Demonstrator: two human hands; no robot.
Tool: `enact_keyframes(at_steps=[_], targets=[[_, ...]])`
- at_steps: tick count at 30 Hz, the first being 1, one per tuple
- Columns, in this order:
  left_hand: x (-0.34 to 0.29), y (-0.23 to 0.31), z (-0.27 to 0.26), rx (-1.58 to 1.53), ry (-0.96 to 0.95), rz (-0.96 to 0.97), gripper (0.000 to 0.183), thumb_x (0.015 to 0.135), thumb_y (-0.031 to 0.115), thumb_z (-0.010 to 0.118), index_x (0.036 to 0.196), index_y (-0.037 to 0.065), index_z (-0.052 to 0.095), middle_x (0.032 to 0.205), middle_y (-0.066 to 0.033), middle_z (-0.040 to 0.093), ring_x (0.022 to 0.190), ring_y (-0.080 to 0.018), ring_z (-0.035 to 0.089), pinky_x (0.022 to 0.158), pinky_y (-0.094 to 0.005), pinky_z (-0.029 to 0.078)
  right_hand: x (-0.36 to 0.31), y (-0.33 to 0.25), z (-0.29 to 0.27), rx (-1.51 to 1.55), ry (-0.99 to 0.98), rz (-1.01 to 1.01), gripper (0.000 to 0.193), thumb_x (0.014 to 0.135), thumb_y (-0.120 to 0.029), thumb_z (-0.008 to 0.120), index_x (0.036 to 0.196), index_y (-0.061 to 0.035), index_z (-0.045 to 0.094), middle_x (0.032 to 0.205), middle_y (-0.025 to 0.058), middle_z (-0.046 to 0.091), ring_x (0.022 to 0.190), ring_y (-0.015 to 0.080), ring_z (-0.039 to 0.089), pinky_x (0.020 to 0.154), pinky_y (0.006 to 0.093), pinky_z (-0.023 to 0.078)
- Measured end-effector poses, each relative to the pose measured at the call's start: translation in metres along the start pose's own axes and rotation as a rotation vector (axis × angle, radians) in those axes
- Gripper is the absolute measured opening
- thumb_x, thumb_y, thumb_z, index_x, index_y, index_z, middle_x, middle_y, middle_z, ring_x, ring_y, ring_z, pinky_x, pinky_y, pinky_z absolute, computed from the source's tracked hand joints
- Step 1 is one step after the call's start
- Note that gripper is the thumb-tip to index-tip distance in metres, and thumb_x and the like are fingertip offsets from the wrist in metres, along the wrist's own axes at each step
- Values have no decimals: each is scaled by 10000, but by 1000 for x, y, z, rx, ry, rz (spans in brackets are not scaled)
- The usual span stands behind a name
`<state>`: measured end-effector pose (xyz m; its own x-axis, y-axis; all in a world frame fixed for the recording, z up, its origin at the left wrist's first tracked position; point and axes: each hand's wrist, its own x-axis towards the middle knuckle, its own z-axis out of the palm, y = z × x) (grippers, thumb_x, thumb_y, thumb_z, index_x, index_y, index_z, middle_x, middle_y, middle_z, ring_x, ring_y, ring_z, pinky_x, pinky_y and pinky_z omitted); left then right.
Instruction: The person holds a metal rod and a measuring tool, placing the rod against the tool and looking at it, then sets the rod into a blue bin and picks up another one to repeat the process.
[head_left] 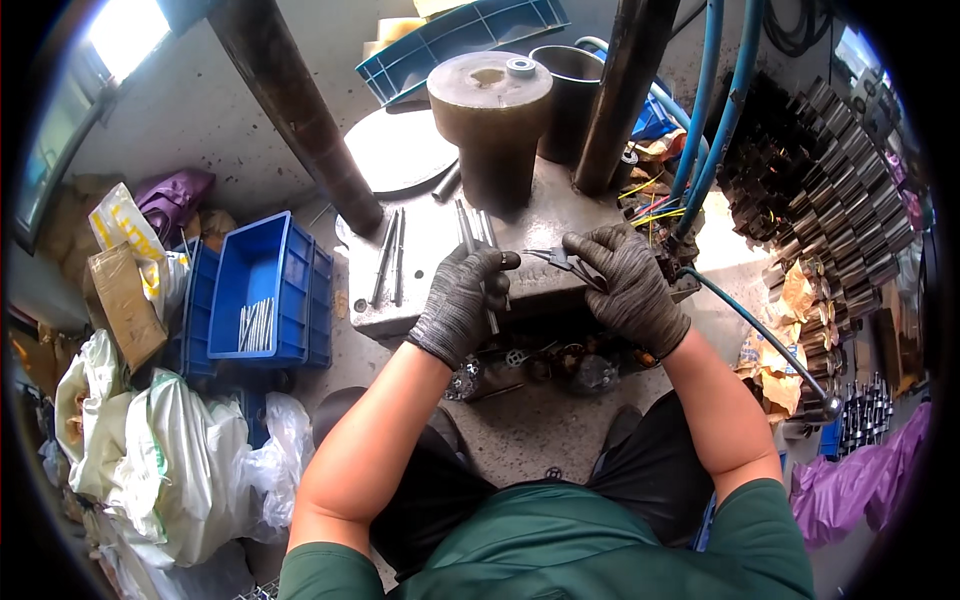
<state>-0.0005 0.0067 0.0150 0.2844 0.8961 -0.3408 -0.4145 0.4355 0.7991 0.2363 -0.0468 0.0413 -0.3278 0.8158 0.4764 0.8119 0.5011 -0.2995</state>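
My left hand (452,300), in a grey knit glove with dark fingertips, is closed around a slim metal rod (466,228) that stands tilted in front of the machine. My right hand (632,290), gloved the same way, grips a pair of pliers (560,260). The pliers' jaws point left toward the left fingertips, a short gap away. Whether a small part sits at those fingertips is too small to tell. Several loose metal rods (388,262) lie on the metal machine bed (560,215), left of my left hand; others lie just behind that hand.
A thick metal cylinder (490,120) rises from the bed between two dark columns (300,110). Blue crates (318,300), one holding rods, stand left near white sacks (185,460). Blue hoses (712,100) hang right, before stacked metal parts (830,170). A lever (770,350) juts out right.
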Motion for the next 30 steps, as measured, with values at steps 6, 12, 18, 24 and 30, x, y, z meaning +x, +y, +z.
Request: enact_keyframes(at_steps=[6,12,18,24,30], targets=[[0,-6,-5,16,-55,21,103,964,120,649,1027,46,615,827,-15,619,621,-63,548,483,-208,431,3,-8,4,-18,71,-88,543,673,-57,716,1216,-61,724,1059,138,694,973,377,613,856,486,524],[3,-8,-6,12,-69,17,106,964,120,660,1021,57,596,816,-23,624,601,-75,551,478,-210,433,5,-10,3,-23,5,-64,557,668,-16,711,1224,-51,714,1067,154,688,979,383,617,873,494,516],[-1,-7,-3,47,-99,31,112,959,114,669,1019,57,593,730,-18,594,565,-75,533,474,-207,423,4,-10,4,-50,36,-104,539,679,-22,695,1216,-54,715,1050,147,686,947,382,619,847,493,520],[-10,2,-4,382,-149,121,240,1034,251,586,1102,40,677,757,-22,627,572,-71,533,490,-217,429,-5,-6,2,202,-32,182,470,817,-12,657,1285,-30,699,1070,203,722,954,373,696,870,435,566],[-5,-7,-13,867,-90,526,242,1039,177,582,1176,37,724,988,-42,636,876,-112,568,790,-270,492,0,-5,-10,445,-55,392,413,905,-109,678,1304,-5,688,1154,230,739,1049,331,735,925,388,578]])
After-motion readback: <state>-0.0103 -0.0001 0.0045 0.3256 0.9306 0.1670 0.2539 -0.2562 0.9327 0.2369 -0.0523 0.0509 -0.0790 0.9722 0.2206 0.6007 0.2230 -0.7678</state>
